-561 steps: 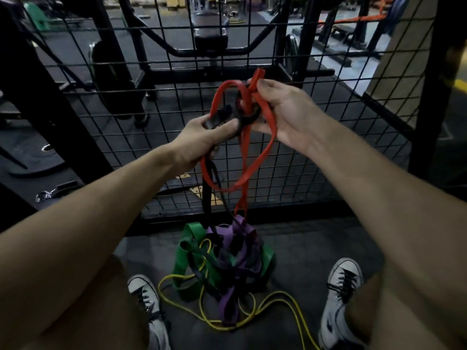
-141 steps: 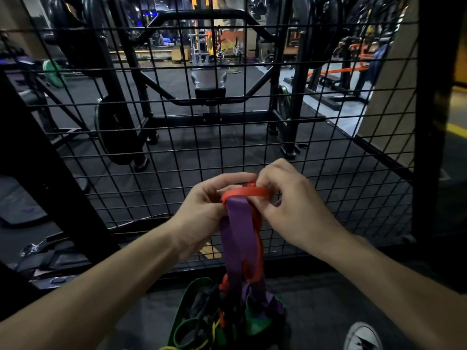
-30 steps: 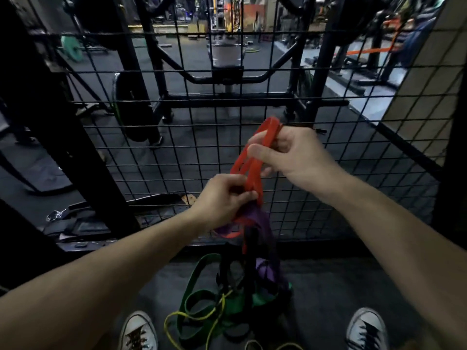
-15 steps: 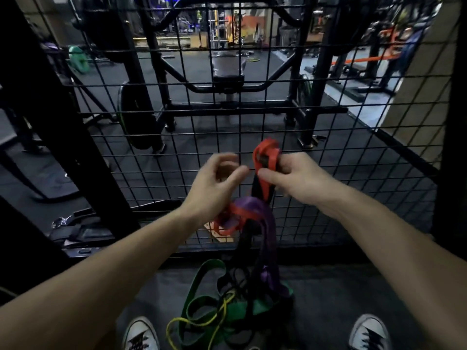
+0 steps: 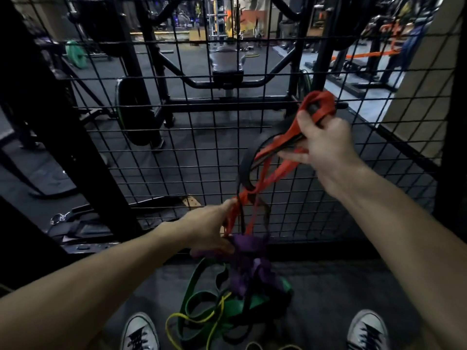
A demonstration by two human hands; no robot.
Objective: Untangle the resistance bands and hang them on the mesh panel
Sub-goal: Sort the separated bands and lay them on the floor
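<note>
two hands work on one knot. right hand (image 5: 326, 142) grips the red band (image 5: 273, 173) high, near the mesh (image 5: 177, 147). left hand (image 5: 209, 231) holds the purple band (image 5: 246, 248) low, fingers curled on it. other bands (image 5: 202, 306) lie on the floor. rubber is soft and stretchy, probably light; better to hold close to the knot.

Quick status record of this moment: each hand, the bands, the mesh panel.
right hand: raised, grips top of red band with a black band
left hand: low at the knot, on the purple band
floor pile: green band, yellow band, tangled
mesh panel: no band hung in view
</note>
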